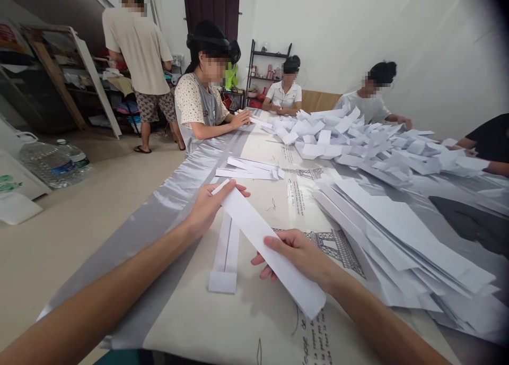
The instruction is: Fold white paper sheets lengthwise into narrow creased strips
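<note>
A long white folded paper strip slants above the printed tablecloth. My left hand pinches its upper end between thumb and fingers. Further down the strip, my right hand grips it, thumb on top and fingers beneath. Under the held strip lies another folded paper piece, with a short flap at its near end. More folded strips rest on the cloth beyond my left hand.
A stack of flat white paper lies at the right, with a large heap of folded papers behind it. Several people sit around the tablecloth; another person stands at the back left. Water bottles stand on the floor.
</note>
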The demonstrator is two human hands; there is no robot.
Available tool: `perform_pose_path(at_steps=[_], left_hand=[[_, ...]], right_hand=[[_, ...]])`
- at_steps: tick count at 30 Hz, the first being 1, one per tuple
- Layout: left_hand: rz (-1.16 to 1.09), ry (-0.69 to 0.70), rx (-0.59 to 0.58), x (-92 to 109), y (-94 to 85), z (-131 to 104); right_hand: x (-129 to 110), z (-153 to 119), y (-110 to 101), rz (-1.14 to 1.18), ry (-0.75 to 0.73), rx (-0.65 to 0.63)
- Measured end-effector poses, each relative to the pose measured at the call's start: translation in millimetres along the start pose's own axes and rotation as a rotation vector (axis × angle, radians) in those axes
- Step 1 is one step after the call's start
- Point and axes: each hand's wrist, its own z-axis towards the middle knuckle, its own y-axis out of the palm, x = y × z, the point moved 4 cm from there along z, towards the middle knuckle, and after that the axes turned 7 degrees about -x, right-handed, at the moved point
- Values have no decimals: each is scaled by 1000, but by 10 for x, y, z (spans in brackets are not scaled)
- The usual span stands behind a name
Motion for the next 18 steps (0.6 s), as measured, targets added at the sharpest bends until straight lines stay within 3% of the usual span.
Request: perform_pose_path(at_steps=[7, 11, 14, 18], left_hand=[[-124, -100, -106, -89, 134, -89], [-42, -126, -188, -155, 277, -173], [-15, -87, -117, -166, 266, -161], [-98, -59, 113, -166, 43, -39]], right_hand=[[2, -8, -4, 6, 2, 16], [13, 2, -7, 17, -1, 26], [-1, 1, -14, 14, -10, 18], [-41, -20, -50, -17, -34, -4]])
